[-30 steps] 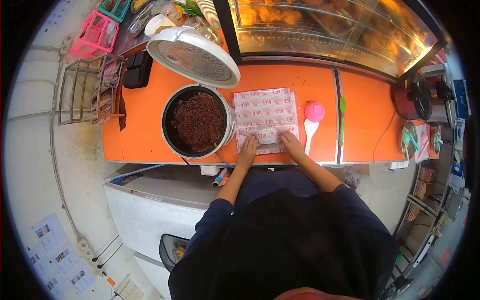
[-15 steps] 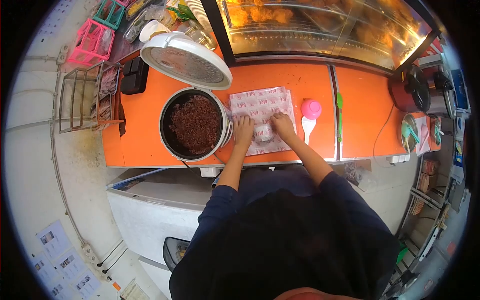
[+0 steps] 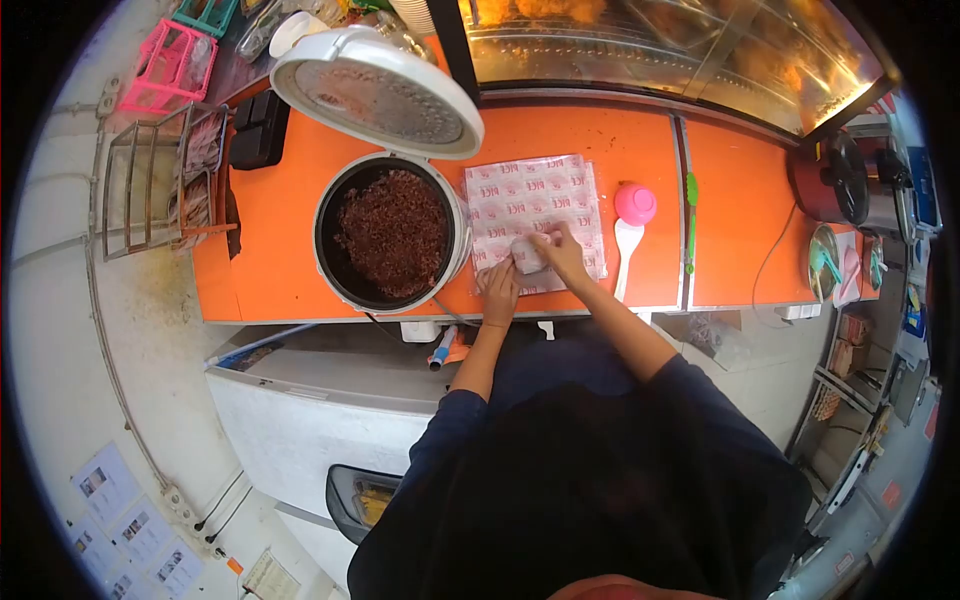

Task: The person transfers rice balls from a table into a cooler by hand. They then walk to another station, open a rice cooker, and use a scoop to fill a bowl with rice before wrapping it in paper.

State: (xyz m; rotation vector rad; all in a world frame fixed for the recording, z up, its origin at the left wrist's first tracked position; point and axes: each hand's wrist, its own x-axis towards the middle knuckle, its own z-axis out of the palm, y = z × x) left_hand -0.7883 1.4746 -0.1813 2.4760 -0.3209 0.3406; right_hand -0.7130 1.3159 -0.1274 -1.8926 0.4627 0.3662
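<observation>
A small paper-wrapped packet [image 3: 526, 256] sits over the near part of a stack of printed wrapping paper [image 3: 535, 190]. My right hand [image 3: 562, 254] has its fingers closed on the packet's right end. At its lower left side is my left hand [image 3: 498, 291], fingers bent together against the wrapping. What the packet holds is hidden. Left of the paper stands an open rice cooker [image 3: 321, 245] with dark reddish rice [image 3: 392, 235] inside. A white rice paddle [image 3: 627, 250] and a pink cup [image 3: 635, 204] lie right of the paper.
The cooker's raised lid [image 3: 378, 95] leans over the counter [image 3: 740, 250]. Green tongs [image 3: 691, 222] lie near the counter seam. A glass display case [image 3: 660, 50] runs along the back. Black containers [image 3: 258, 130] and a wire rack [image 3: 150, 185] stand at the left.
The paper around the packet has been folded into a smaller bundle, baring the printed sheet beneath. Both hands have come nearer to each other and toward the counter's front edge. The view has shifted slightly.
</observation>
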